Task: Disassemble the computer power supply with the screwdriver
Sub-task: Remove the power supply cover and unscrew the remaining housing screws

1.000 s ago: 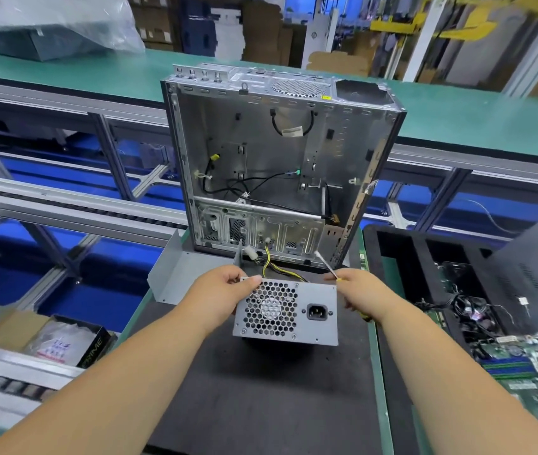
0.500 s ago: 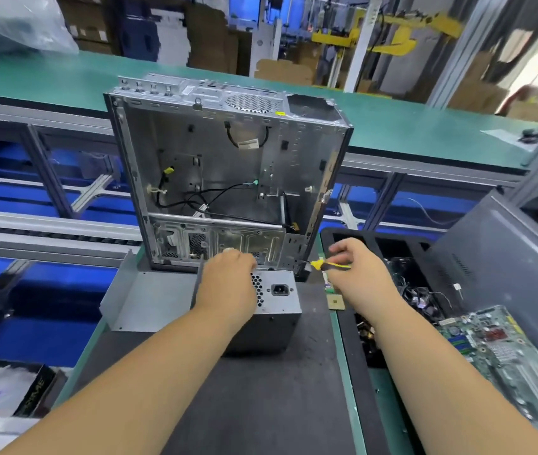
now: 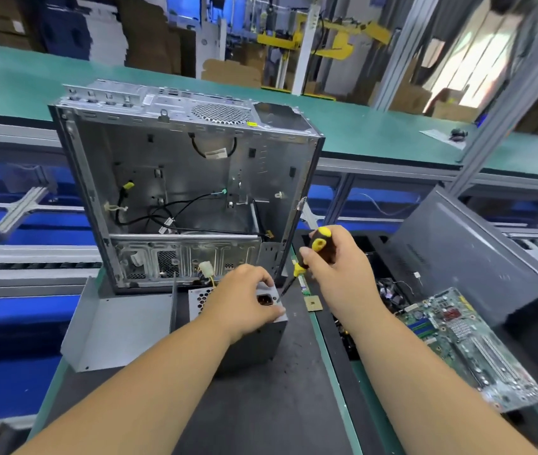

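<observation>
Left hand (image 3: 244, 303) clamps the PSU (image 3: 261, 326) on the mat before the case while our right hand (image 3: 333, 267) grips the screwdriver (image 3: 307, 261), tip at its rear-face corner — next, seat it square in the screw & turn.

The power supply (image 3: 202, 298) sits on the table (image 3: 261, 405) before the open case (image 3: 182, 192) (motherboard (image 3: 464, 343) well right).

A green-topped conveyor bench (image 3: 359, 126) spans 9 to 3 o'clock, cardboard boxes (image 3: 149, 34) stacked beyond at 12 o'clock.
</observation>
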Demonstrator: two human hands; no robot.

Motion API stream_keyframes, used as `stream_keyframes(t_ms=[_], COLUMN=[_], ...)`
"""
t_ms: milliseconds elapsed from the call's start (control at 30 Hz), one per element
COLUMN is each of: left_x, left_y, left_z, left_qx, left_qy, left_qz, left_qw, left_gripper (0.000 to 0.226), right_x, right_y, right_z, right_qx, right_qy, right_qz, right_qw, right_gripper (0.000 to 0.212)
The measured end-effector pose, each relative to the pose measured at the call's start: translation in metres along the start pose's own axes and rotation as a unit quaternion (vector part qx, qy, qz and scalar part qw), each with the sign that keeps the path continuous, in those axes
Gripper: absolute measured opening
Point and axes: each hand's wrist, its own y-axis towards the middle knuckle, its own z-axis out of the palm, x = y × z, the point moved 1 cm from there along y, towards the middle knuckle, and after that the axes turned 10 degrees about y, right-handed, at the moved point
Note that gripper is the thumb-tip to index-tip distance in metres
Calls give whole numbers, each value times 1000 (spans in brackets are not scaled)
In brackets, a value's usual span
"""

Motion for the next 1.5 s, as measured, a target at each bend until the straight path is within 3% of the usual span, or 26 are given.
stream_keyframes(t_ms=[300,667,867,1300,1500], left_x=[6,10,8,3,-1], left_y=[4,8,7,6,5], left_z=[2,4,4,2,3], left_qx=[12,15,8,-15,-12], left_qy=[-15,-21,-40,-85,-72], left_qz=[0,13,-7,-24,-23], left_qw=[1000,1000,999,996,997], left_gripper=[20,18,11,19,23], right_x=[7,12,9,-7,-4], right_y=[2,2,13,32,43], right_z=[21,23,16,2,0], right_qx=[-7,-8,47,161,232], right_qy=[-95,-103,-97,2,25], right_qz=[23,49,35,-5,-28], right_qw=[995,993,994,987,972], right_gripper=[20,15,17,13,32])
